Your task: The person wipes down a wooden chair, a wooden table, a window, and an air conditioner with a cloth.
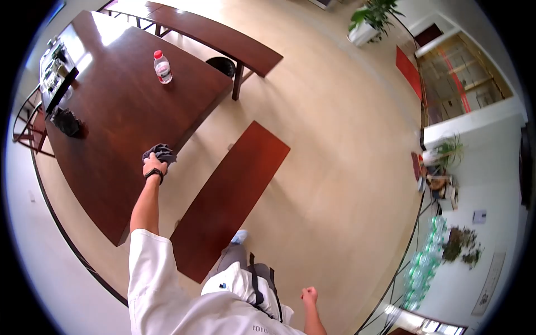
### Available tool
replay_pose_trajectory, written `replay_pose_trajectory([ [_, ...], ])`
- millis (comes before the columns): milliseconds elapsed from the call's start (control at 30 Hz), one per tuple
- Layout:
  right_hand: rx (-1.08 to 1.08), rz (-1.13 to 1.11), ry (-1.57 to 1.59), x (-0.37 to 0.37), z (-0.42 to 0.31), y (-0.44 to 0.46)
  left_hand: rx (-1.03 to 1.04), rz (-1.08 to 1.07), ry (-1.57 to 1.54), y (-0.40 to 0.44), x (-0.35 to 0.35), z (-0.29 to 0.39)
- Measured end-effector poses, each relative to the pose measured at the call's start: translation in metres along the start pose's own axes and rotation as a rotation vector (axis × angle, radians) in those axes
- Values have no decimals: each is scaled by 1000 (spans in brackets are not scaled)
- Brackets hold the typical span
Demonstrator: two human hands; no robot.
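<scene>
A crumpled dark grey cloth [161, 152] lies under the fingers of my left hand [154, 163], which presses it on the dark wooden table [123, 111] near its right edge. A black band circles that wrist. My right hand [309, 295] hangs low over the floor, its fingers curled, and nothing shows in it. Farther up the table stands a clear plastic bottle [163, 70] with a red cap. Toward the table's left side sits a dark lumpy object [66, 121].
A wooden bench [231, 201] runs beside me along the table's near right side. Another long bench [212, 33] stands beyond, with a black bin [221, 66] near it. Potted plants and stacked green-tinted bottles [427, 262] line the right side. A tray [60, 89] is at the table's left.
</scene>
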State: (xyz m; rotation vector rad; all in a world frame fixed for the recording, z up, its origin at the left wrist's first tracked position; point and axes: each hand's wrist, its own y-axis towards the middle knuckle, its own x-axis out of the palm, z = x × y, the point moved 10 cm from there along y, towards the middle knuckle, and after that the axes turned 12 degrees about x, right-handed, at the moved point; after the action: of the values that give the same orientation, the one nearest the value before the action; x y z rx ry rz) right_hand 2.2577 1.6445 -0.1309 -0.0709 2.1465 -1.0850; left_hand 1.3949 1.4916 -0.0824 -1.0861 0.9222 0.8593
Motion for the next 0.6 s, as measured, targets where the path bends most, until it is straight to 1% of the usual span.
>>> replay_pose_trajectory([
  [67, 33, 13, -152, -18, -8, 29, 19, 55, -29, 20, 5, 38],
  [133, 114, -2, -112, -33, -23, 38, 45, 93, -61, 47, 11, 68],
  [200, -417, 43, -420, -70, 28, 132, 31, 121, -88, 54, 4, 104],
  [233, -249, 23, -427, -79, 12, 132, 19, 170, -116, 60, -1, 121],
  [267, -136, 23, -441, -85, -4, 136, 11, 216, -135, 67, -4, 134],
  [300, -85, 18, -461, -92, -20, 145, -19, 235, -139, 78, -4, 144],
  [367, -77, 21, -501, -109, -76, 174, -105, 259, -132, 96, -5, 161],
  [433, -129, 25, -532, -128, -148, 225, -194, 271, -122, 102, -4, 174],
  [500, -219, 27, -532, -145, -248, 290, -287, 341, -115, 115, 1, 170],
  [600, -380, 61, -565, -151, -426, 372, -381, 276, -63, 123, 4, 172],
])
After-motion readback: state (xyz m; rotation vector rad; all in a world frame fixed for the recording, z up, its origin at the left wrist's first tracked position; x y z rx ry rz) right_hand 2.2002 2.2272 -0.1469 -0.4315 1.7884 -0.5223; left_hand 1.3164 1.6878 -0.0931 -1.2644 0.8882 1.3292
